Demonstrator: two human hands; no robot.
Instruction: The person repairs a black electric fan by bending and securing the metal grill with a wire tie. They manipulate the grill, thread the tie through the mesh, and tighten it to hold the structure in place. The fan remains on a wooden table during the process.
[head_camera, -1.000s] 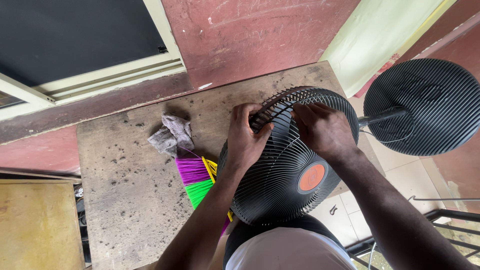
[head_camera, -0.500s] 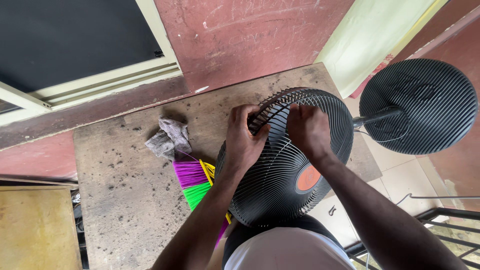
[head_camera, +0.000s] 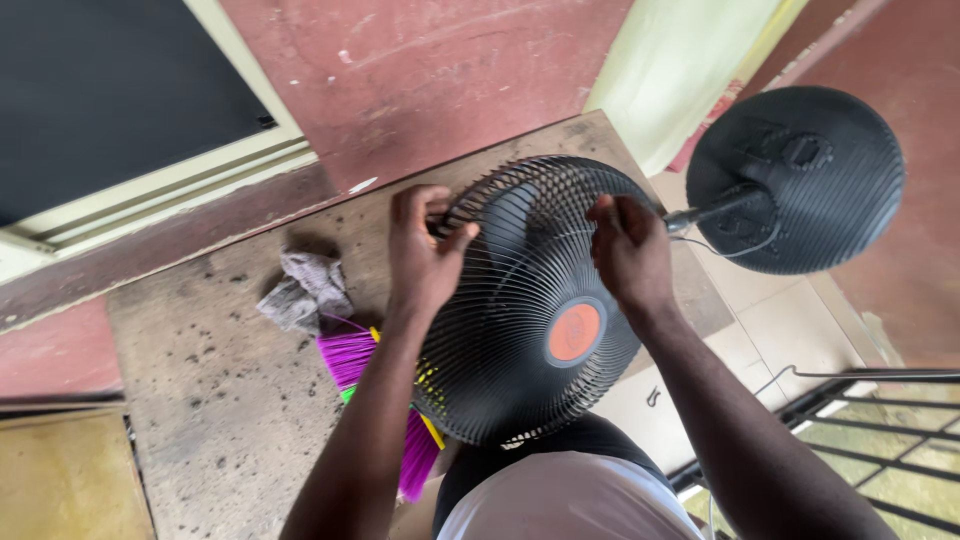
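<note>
Both hands (head_camera: 425, 255) (head_camera: 630, 250) grip the black fan grille's (head_camera: 520, 330) upper rim.

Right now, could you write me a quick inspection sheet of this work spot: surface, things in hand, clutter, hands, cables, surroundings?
Surface: speckled grey concrete slab, dusty.
Job's things: round black wire fan grille with orange centre cap, tilted on the slab edge.
Clutter: crumpled grey rag; purple, green and yellow bristle brush partly under the grille.
Hands: left hand and right hand both grip the grille's far rim.
Cables: thin dark cord by the floor.
Surroundings: round black fan base, red wall.
</note>
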